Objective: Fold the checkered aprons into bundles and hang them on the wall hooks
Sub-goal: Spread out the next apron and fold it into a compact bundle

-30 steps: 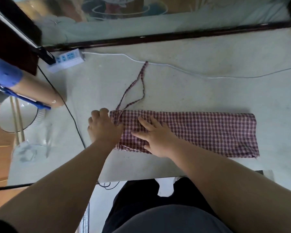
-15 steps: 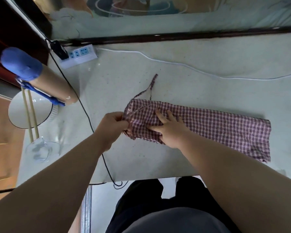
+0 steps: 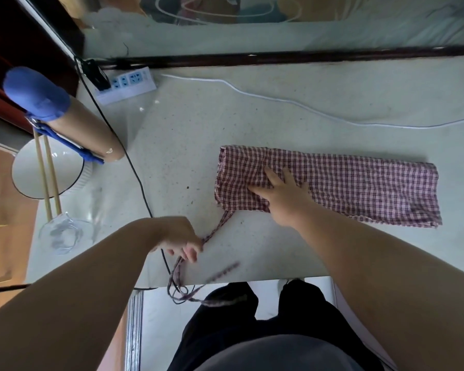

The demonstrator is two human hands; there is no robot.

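Observation:
A red-and-white checkered apron (image 3: 359, 183) lies folded into a long strip across the pale table (image 3: 252, 116). My right hand (image 3: 284, 195) presses flat on the strip's left end, fingers spread. My left hand (image 3: 184, 242) grips the apron's tie strap (image 3: 217, 228) near the table's front edge. The strap runs taut from the apron's lower left corner to that hand. Its loose end hangs in loops below the table edge.
A white power strip (image 3: 126, 83) lies at the back left, with a black cable (image 3: 137, 178) and a white cord (image 3: 279, 99) crossing the table. At the left stand a tan tube with a blue cap (image 3: 65, 116), a white bowl with chopsticks (image 3: 46, 170) and a clear glass (image 3: 65, 234).
My left hand has pulled the strap from behind the apron down toward the table's front edge. The apron's left end now lies folded over. My right hand stays pressing on it.

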